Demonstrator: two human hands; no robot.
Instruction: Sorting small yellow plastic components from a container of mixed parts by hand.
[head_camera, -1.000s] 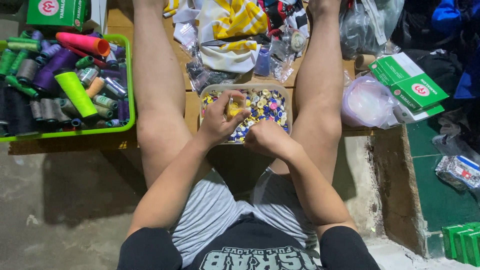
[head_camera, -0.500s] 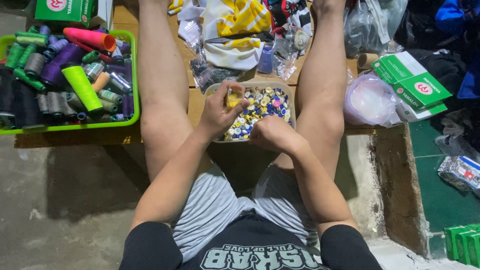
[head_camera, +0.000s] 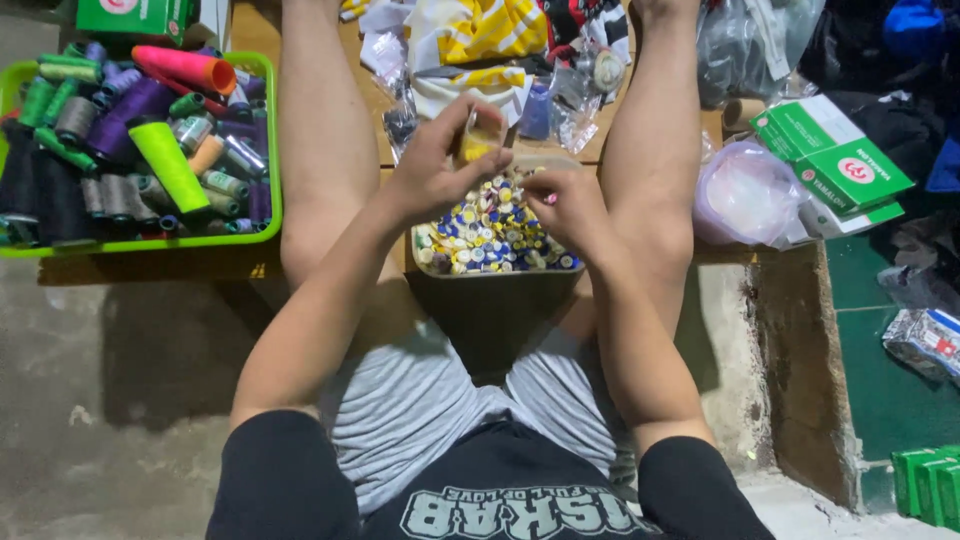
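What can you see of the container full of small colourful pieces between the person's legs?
The container looks like a shallow box with dark sides, standing level on the floor between the legs. It is heaped with small blue, white and yellow button-like pieces. The right hand rests on the heap; the left hand hovers above its far edge.

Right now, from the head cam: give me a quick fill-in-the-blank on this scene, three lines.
1. The left hand holds a small ____ item above the container of buttons.
2. The thread spools lie in a ____ tray.
3. The container sits between the person's ____.

Missing words: yellow; green; legs
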